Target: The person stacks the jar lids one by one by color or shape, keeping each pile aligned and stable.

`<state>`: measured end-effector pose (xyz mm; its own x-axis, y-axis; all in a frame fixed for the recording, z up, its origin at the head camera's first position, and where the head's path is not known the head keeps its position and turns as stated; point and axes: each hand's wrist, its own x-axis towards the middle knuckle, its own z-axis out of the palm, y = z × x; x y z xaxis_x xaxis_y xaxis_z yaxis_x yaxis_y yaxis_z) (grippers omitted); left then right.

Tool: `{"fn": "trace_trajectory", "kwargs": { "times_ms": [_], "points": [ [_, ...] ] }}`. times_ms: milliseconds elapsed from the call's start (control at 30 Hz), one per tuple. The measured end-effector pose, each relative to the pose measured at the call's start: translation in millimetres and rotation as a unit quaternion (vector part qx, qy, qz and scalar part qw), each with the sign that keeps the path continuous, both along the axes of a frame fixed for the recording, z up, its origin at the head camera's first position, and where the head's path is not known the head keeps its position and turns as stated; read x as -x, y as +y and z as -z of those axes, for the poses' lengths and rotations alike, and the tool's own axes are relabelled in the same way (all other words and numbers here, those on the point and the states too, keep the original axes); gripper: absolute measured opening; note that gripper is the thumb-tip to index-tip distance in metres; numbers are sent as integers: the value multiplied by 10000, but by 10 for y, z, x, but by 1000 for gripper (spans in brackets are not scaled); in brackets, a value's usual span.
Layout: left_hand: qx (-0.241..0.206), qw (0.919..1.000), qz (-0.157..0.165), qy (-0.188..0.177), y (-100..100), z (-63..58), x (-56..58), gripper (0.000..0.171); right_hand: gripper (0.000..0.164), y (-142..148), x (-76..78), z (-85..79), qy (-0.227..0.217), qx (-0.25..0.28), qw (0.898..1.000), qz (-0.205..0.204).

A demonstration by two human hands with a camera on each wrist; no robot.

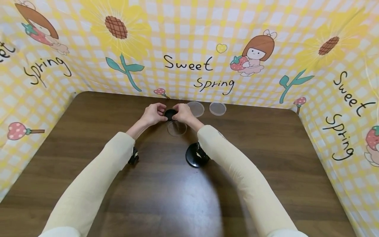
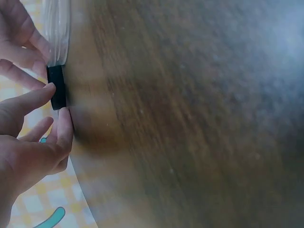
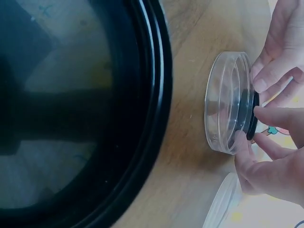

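A small black round disc (image 1: 170, 114) is held between both hands near the back of the table. My left hand (image 1: 153, 114) pinches its left edge; in the left wrist view the left thumb (image 2: 35, 100) presses on its face. From the other side my right hand (image 1: 182, 113) grips it with thumb and fingers, as the right hand (image 3: 273, 164) in the right wrist view also shows. Just in front of the disc stands a clear shallow round dish (image 1: 177, 129), seen side-on as a clear dish (image 3: 221, 102) in the right wrist view.
Two more clear round dishes, one (image 1: 196, 109) beside the right hand and another (image 1: 217, 109) farther right, lie near the back edge. A larger glossy black round piece (image 1: 195, 159) lies under the right forearm. Patterned cloth (image 1: 189, 42) hangs behind the table.
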<state>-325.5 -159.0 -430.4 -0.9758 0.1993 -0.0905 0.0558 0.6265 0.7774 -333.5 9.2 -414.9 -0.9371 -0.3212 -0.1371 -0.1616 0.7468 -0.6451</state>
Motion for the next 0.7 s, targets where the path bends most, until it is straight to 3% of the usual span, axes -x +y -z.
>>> {"fn": "trace_trajectory", "kwargs": {
  "times_ms": [400,700],
  "points": [
    [114,9997,19,203,11,62,1,46,51,-39,5,21,129,-119,9997,-168],
    [-141,9992,-140,342,4,51,-9,43,51,-50,10,18,237,71,9997,-87]
  ]
}}
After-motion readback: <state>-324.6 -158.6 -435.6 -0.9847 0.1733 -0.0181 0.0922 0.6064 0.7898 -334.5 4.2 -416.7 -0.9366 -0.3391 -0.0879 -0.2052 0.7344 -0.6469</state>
